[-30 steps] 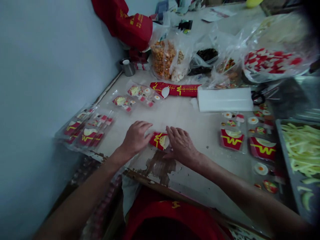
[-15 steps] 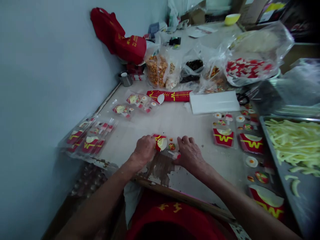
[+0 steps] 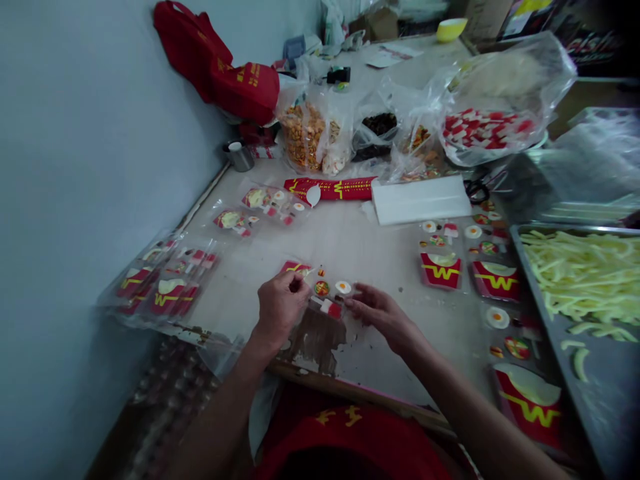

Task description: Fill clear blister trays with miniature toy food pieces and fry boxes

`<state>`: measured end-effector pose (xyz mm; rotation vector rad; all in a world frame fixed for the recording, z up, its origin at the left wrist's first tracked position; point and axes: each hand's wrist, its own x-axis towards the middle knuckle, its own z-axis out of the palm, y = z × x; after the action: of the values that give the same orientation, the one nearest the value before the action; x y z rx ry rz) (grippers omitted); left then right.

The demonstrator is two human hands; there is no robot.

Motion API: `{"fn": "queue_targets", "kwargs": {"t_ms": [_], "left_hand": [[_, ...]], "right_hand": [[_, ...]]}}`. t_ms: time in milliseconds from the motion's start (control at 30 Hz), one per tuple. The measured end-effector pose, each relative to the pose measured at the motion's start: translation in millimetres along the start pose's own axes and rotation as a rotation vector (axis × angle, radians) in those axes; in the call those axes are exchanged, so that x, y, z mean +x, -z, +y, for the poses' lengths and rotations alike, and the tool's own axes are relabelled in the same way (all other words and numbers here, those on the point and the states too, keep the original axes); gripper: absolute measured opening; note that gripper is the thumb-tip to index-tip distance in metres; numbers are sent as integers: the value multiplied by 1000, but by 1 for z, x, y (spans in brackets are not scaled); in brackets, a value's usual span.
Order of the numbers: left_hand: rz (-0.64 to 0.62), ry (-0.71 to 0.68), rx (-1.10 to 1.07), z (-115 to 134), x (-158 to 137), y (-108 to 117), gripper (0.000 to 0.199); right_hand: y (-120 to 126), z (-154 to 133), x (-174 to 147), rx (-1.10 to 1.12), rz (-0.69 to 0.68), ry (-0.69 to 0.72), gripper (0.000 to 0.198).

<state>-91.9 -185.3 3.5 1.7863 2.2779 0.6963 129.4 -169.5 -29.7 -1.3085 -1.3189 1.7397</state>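
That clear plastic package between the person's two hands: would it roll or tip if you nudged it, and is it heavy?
The clear plastic package lies roughly flat on the table, so it would probably slide rather than roll or tip. It's likely light, since the loose-looking pieces in it, like the fried-egg piece, appear small.

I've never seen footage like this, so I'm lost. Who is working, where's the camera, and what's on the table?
There is no machine: a person works bare-handed. The view comes from one camera worn on the head, looking forward and down. The left hand seems to pinch a thin pale strip over a clear packet of food-shaped pieces; the right hand is at the packet's right end, its grip unclear. On the table, more packets lie to both sides, white paper and scissors behind, and at the right a tray of yellow strips.
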Motion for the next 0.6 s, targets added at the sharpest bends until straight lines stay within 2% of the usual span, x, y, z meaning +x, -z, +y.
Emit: {"fn": "queue_targets", "kwargs": {"t_ms": [67,133,267,333,400,500,600], "left_hand": [[15,16,6,0,2,-1,9],[26,14,9,5,1,-1,10],[-12,-94,-80,30,-16,-7,16],[-31,-200,-115,44,-30,-12,17],[8,-246,-134,51,-42,-13,19],[95,-208,-205,34,-50,1,19],[191,-108,-134,-13,-43,29,24]], "right_hand": [[1,7,1,324,-152,-152,59],[-4,11,2,520,-171,-216,51],[-27,10,8,579,-95,-211,39],[-39,6,11,583,-96,-150,36],[-49,1,17,602,-131,-72,32],[-67,-12,38,565,-202,17,27],[-100,-36,81,503,-205,69,30]]}}
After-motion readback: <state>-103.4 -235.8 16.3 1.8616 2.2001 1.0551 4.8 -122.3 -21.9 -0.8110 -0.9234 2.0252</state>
